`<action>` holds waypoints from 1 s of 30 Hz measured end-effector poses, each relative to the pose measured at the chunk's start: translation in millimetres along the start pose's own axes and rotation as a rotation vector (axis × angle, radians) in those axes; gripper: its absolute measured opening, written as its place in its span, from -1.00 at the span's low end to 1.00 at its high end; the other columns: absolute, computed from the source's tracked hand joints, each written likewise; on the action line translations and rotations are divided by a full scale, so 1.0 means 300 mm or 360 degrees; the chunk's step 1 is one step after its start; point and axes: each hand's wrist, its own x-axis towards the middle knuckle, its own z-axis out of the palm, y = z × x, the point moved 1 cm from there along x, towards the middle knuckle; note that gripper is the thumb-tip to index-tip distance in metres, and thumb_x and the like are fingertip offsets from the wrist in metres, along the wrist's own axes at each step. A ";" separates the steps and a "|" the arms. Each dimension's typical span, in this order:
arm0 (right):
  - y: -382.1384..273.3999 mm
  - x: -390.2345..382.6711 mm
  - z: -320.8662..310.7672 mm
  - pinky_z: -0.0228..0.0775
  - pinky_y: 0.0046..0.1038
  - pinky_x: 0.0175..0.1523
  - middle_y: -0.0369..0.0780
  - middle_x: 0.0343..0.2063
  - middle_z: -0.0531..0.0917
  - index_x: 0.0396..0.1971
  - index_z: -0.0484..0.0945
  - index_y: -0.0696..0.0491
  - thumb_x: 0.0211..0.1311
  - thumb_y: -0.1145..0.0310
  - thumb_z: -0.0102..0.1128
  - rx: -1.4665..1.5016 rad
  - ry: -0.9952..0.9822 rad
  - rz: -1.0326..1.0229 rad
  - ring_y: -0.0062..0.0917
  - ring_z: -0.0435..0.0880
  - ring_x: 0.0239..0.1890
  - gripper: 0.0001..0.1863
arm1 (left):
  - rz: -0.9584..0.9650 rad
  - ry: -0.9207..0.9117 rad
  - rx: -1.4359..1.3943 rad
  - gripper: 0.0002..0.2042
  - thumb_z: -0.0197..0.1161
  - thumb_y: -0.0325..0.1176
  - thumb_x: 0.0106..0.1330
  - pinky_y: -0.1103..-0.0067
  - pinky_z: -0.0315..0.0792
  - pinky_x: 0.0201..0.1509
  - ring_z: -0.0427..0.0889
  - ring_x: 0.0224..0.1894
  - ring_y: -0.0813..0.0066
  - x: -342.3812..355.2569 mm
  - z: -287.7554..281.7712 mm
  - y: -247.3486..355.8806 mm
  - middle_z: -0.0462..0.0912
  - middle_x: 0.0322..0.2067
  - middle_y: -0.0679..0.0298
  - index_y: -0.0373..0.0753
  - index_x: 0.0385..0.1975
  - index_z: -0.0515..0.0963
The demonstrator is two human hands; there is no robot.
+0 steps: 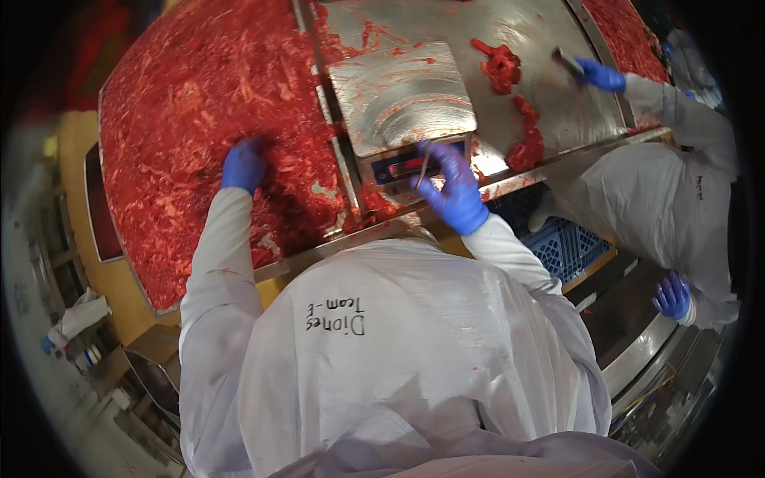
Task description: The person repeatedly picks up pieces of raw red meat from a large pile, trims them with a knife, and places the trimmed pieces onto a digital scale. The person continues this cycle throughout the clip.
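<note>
My left hand point(245, 166), in a blue glove, reaches into a wide bed of raw red meat pieces point(215, 88) on the left. Its fingertips are blurred and partly hidden against the meat. In front of me, my right hand point(456, 195), also blue-gloved, is closed around a thin, light, rod-like tool point(422, 166), whose full shape I cannot make out. That hand is just in front of the display of a bench scale point(406, 163). The scale's steel platform point(402, 99) is smeared with red and carries only small scraps.
Right of the scale, meat pieces point(502, 65) lie on the steel table point(558, 111). A co-worker's gloved hand point(602, 76) holds a tool point(567, 64) there; the other hand point(673, 296) hangs lower. A blue crate point(566, 247) sits below the table edge. A metal divider point(339, 131) borders the meat.
</note>
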 end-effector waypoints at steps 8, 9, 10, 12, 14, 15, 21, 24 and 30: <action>0.180 -0.185 0.081 0.59 -0.10 0.05 -0.03 -0.12 0.72 0.27 0.51 0.03 0.21 0.18 0.47 -0.0515 -0.0347 0.0143 -0.07 0.74 -0.08 -0.36 | 0.0836 0.0021 -0.0311 -0.88 0.34 -0.45 0.17 0.24 0.59 -0.09 0.69 -0.23 -0.03 0.117 -0.293 0.559 0.64 -0.37 0.06 -0.26 -0.33 0.57; 0.177 -0.187 0.081 0.59 -0.10 0.04 -0.03 -0.13 0.72 0.26 0.52 0.04 0.21 0.18 0.47 -0.0523 -0.0327 0.0174 -0.06 0.73 -0.08 -0.37 | 0.0787 -0.0110 -0.0382 -0.86 0.35 -0.44 0.17 0.25 0.59 -0.07 0.69 -0.23 -0.02 0.125 -0.332 0.667 0.64 -0.37 0.08 -0.26 -0.32 0.56; 0.173 -0.187 0.081 0.59 -0.10 0.04 -0.03 -0.13 0.72 0.25 0.53 0.04 0.21 0.18 0.47 -0.0526 -0.0308 0.0200 -0.06 0.73 -0.08 -0.38 | 0.0753 -0.0214 -0.0578 -0.85 0.35 -0.44 0.18 0.26 0.60 -0.03 0.70 -0.21 0.02 0.141 -0.331 0.734 0.66 -0.30 0.08 -0.26 -0.28 0.59; 0.157 -0.178 0.080 0.58 -0.10 0.05 -0.02 -0.13 0.71 0.23 0.54 0.05 0.21 0.17 0.47 -0.0549 -0.0286 0.0223 -0.06 0.73 -0.07 -0.39 | 0.0715 -0.0316 -0.0895 -0.80 0.36 -0.42 0.20 0.28 0.61 0.04 0.73 -0.16 0.08 0.166 -0.313 0.858 0.67 -0.17 0.07 -0.27 -0.18 0.63; 0.150 -0.183 0.076 0.58 -0.11 0.07 -0.02 -0.12 0.71 0.22 0.55 0.06 0.21 0.16 0.47 -0.0515 -0.0307 0.0249 -0.05 0.72 -0.06 -0.40 | 0.0704 -0.0239 -0.0985 -0.72 0.37 -0.41 0.21 0.31 0.60 0.11 0.73 -0.08 0.10 0.161 -0.280 0.927 0.65 -0.04 0.05 -0.28 -0.08 0.65; 0.160 -0.181 0.078 0.58 -0.11 0.07 -0.02 -0.12 0.71 0.22 0.55 0.07 0.21 0.16 0.47 -0.0475 -0.0334 0.0259 -0.05 0.72 -0.06 -0.39 | 0.0713 -0.0163 -0.0959 -0.69 0.38 -0.40 0.21 0.33 0.60 0.14 0.73 -0.04 0.12 0.165 -0.258 0.928 0.64 0.02 0.04 -0.28 -0.04 0.66; 0.161 -0.210 0.061 0.56 -0.12 0.10 0.00 -0.05 0.69 0.22 0.53 0.10 0.24 0.16 0.45 -0.0412 -0.0225 0.0236 -0.05 0.71 0.00 -0.40 | 0.0511 0.0082 -0.0073 -0.60 0.45 -0.43 0.16 0.32 0.55 0.17 0.63 0.04 -0.01 0.115 0.016 0.486 0.64 -0.05 0.04 -0.24 0.02 0.58; 0.176 -0.197 0.072 0.56 -0.11 0.11 0.01 -0.03 0.68 0.22 0.53 0.10 0.24 0.15 0.44 -0.0419 -0.0241 0.0226 -0.04 0.70 0.01 -0.40 | 0.0199 -0.0348 -0.0125 -0.73 0.42 -0.44 0.19 0.33 0.56 0.18 0.65 0.05 -0.04 0.002 0.100 0.434 0.67 -0.06 -0.01 -0.21 -0.10 0.63; 0.171 -0.194 0.064 0.55 -0.08 0.13 0.01 -0.04 0.68 0.21 0.54 0.10 0.26 0.15 0.43 -0.0442 -0.0290 0.0311 -0.03 0.70 0.00 -0.42 | 0.1527 0.0492 -0.0055 -0.71 0.44 -0.38 0.29 0.36 0.55 0.21 0.69 0.11 0.15 0.094 -0.089 0.608 0.72 0.01 0.12 -0.24 0.00 0.69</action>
